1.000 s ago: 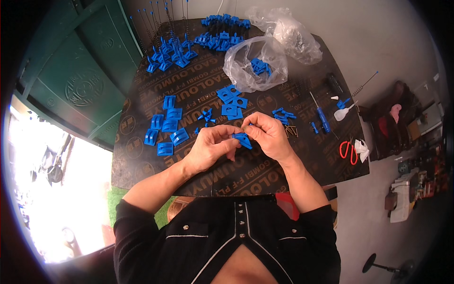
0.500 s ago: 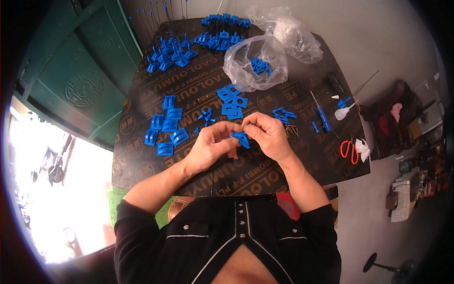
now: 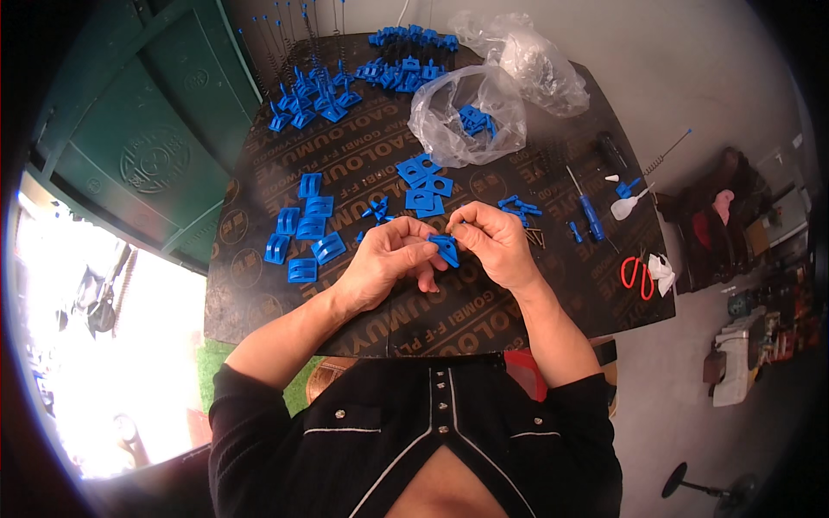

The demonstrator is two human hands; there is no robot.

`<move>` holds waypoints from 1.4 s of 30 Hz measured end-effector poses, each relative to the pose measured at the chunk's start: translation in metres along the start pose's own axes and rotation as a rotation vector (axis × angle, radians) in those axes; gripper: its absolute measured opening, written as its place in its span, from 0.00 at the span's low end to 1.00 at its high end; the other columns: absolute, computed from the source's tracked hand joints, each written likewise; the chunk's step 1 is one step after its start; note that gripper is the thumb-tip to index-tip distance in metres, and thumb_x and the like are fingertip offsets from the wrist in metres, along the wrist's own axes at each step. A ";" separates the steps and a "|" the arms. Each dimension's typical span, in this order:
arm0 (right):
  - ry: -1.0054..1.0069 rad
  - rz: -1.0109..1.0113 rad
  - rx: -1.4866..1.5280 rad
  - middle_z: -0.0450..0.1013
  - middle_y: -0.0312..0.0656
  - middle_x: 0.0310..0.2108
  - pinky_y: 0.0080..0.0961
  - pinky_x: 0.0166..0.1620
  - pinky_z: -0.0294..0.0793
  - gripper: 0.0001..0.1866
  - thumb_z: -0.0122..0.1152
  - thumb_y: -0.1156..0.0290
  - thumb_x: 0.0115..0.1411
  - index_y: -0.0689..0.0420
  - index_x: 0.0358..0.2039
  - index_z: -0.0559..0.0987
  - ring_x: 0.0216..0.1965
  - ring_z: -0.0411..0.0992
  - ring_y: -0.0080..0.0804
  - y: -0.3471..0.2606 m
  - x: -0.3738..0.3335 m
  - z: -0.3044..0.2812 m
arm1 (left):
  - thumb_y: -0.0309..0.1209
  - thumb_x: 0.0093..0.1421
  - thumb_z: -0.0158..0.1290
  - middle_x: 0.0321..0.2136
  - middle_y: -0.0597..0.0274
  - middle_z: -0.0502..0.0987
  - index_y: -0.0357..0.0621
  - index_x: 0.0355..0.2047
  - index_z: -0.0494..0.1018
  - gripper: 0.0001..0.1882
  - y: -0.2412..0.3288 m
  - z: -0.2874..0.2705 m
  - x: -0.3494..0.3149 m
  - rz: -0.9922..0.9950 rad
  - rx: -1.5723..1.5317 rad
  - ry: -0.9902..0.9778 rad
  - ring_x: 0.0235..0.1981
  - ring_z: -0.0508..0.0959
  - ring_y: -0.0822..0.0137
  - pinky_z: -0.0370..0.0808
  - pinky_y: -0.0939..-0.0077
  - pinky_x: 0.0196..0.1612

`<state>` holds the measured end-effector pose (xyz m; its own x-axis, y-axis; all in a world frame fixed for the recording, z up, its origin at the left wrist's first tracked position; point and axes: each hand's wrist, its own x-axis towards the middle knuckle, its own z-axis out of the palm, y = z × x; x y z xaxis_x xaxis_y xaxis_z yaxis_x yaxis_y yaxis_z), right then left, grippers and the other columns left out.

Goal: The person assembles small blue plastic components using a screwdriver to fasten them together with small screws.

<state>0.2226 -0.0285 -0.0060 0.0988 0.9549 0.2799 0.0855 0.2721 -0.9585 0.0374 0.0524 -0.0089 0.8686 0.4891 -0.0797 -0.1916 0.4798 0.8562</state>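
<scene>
Between thumb and fingers, my left hand (image 3: 393, 263) grips a small blue plastic part (image 3: 446, 251) over the near middle of the table. My right hand (image 3: 494, 246) is closed in a pinch at the part's right end; whatever is in its fingertips is too small to make out. Just beyond the hands lie flat blue square plates (image 3: 423, 200) with holes. Small blue pegs (image 3: 376, 210) lie past my left hand. To the right of my right hand are more blue pegs (image 3: 521, 209) and several brass-coloured screws (image 3: 537, 236).
Curved blue pieces (image 3: 311, 227) lie at left. Finished-looking blue assemblies with springs (image 3: 315, 97) stand far left. An open plastic bag (image 3: 466, 116) holds blue parts. A screwdriver (image 3: 591, 211), red-handled scissors (image 3: 637, 278) and a white bottle (image 3: 629, 204) lie at right.
The blue part has shifted slightly right and turned in my left fingers, showing more of its side. My right fingertips have moved a little to the right. The loose parts lie as before.
</scene>
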 end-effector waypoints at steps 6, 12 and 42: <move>0.002 0.008 -0.021 0.69 0.29 0.23 0.12 0.27 0.63 0.06 0.56 0.72 0.62 0.61 0.31 0.76 0.24 0.63 0.13 0.000 0.000 0.002 | 0.25 0.60 0.52 0.28 0.48 0.77 0.31 0.41 0.65 0.12 0.000 0.000 0.000 0.029 0.041 0.009 0.20 0.76 0.68 0.77 0.75 0.28; 0.017 0.007 -0.035 0.67 0.29 0.21 0.13 0.26 0.62 0.06 0.56 0.73 0.62 0.61 0.30 0.75 0.24 0.62 0.13 0.000 0.000 0.006 | 0.24 0.60 0.52 0.26 0.49 0.77 0.30 0.39 0.65 0.11 0.001 0.002 -0.001 0.028 0.093 0.046 0.17 0.76 0.69 0.77 0.76 0.25; 0.144 -0.121 -0.130 0.69 0.29 0.22 0.13 0.27 0.63 0.05 0.57 0.74 0.61 0.62 0.31 0.76 0.24 0.63 0.12 0.008 -0.002 0.015 | 0.26 0.61 0.51 0.31 0.41 0.77 0.32 0.40 0.63 0.11 -0.001 0.003 -0.003 0.011 -0.081 0.063 0.21 0.80 0.62 0.81 0.67 0.30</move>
<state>0.2083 -0.0261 -0.0152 0.2194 0.8871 0.4061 0.2318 0.3569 -0.9049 0.0366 0.0479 -0.0082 0.8363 0.5383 -0.1043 -0.2396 0.5298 0.8136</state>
